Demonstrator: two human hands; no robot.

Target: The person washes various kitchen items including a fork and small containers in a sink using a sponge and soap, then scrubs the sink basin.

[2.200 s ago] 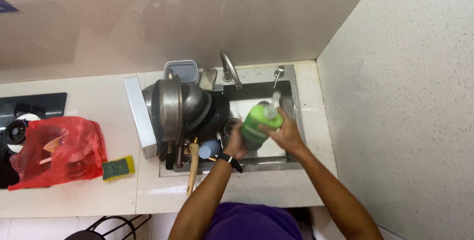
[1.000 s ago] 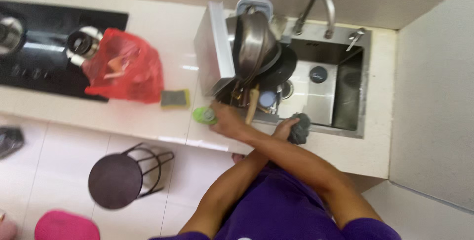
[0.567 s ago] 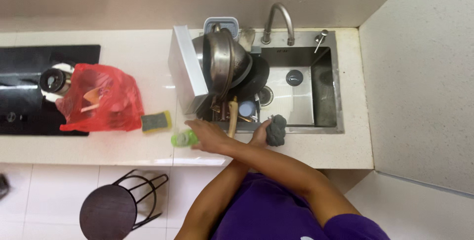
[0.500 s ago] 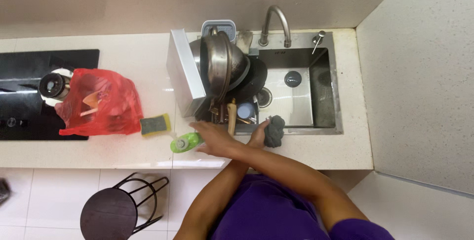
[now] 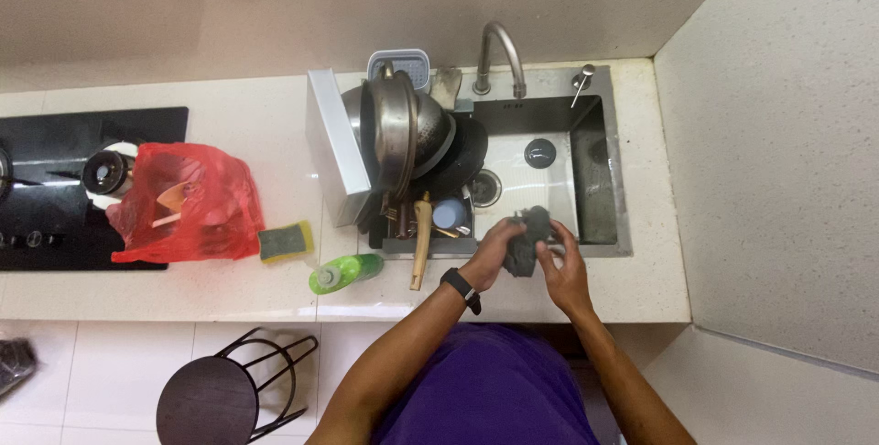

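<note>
The pile of pans [image 5: 412, 138] and dark dishes leaning on edge in the left half of the sink [image 5: 604, 248] looks ready to slide, and a knock from an elbow could tip it into the basin. Both hands work over the sink's front edge, left hand [image 5: 494, 253] and right hand [image 5: 563, 266] closed around a dark scouring pad [image 5: 526, 244], which could slip out if wet. The green soap bottle [image 5: 343, 272] lies flat near the table's front edge and could roll off.
</note>
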